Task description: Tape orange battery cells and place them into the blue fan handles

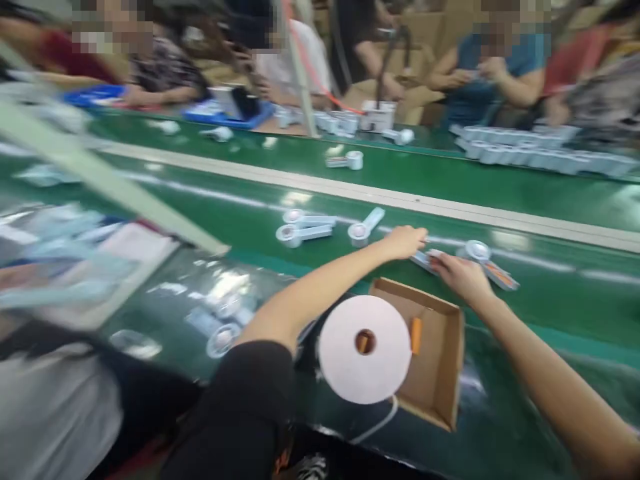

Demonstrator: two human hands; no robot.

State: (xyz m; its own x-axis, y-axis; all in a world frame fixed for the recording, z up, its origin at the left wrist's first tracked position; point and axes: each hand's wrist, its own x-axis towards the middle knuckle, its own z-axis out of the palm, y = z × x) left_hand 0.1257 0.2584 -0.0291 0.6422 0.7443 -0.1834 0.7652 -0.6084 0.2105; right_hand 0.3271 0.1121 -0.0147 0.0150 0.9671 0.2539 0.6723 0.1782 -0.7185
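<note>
In the head view, an open cardboard box (pixel 437 357) sat on the dark tabletop (pixel 495 407), an orange piece (pixel 416 335) inside, a white roll (pixel 345 347) covering its left part. Beyond, over the green belt (pixel 240 230), the right hand (pixel 463 277) had fingers bent at a pale gadget (pixel 423 261); the left hand (pixel 404 242) was partly curled just beside it. Blur hid whether either gripped anything. Farther off, a blue tray (pixel 266 116) held a white box (pixel 224 103)

Toward seven o'clock a plain black sleeve (pixel 245 407) ends in a curved hem (pixel 265 344) near the left elbow (pixel 265 325), leaving the left forearm (pixel 320 283) and left hand (pixel 405 242) bare, and toward four o'clock the right forearm (pixel 545 373) and right hand (pixel 465 277) are bare too.
</note>
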